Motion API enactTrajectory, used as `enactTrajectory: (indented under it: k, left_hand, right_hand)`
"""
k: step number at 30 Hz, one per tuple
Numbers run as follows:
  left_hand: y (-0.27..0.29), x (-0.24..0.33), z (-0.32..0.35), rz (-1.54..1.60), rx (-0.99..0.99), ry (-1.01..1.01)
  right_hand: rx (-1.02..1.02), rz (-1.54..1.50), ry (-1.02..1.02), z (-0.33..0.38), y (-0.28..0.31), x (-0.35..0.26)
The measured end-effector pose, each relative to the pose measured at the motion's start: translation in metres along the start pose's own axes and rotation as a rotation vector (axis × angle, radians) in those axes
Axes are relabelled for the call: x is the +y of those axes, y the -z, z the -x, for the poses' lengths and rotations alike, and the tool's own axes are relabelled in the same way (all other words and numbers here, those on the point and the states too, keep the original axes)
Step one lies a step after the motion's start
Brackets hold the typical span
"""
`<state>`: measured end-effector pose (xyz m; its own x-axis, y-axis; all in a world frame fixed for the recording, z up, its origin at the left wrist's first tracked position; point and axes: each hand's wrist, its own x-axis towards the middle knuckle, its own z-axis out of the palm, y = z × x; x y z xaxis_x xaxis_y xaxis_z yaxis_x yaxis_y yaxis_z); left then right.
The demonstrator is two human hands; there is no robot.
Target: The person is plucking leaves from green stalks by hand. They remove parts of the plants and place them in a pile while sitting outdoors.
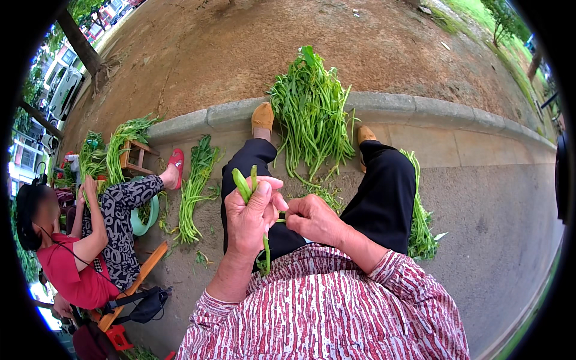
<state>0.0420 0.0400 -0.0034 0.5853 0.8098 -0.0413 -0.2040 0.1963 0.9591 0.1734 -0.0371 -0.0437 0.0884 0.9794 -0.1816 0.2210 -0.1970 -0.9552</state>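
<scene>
My left hand (251, 217) is closed around a few green leafy-vegetable stems (241, 185), which look like water spinach. Their cut ends stick up past the thumb, and a thin length hangs below the palm. Beside it, my right hand (317, 221) has its fingers pinched, close to the left fingers. A bit of green stem shows between the two hands, seemingly in the right fingertips. Between my feet, a large heap of long-stemmed greens (309, 114) leans on the kerb, with loose scraps below it.
A bundle of greens (193, 195) lies left of my leg, another (423, 231) to the right. At left, a seated person in a red top (75, 264) handles greens near a wooden stool (135, 157) and a green basin (146, 210). A stone kerb (438, 111) crosses ahead.
</scene>
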Motion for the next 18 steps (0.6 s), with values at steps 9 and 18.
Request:
enactTrajectory:
  k: [9,18]
  left_hand:
    - [0.011,0.008,-0.007,-0.032,0.083,-0.026]
    - [0.008,-0.014,0.000,-0.201,-0.141,0.176]
  right_hand:
    - [-0.003,-1.173,-0.282,0.003,0.014,0.036]
    - [-0.150,-1.223,-0.182,0.007,0.019,0.022]
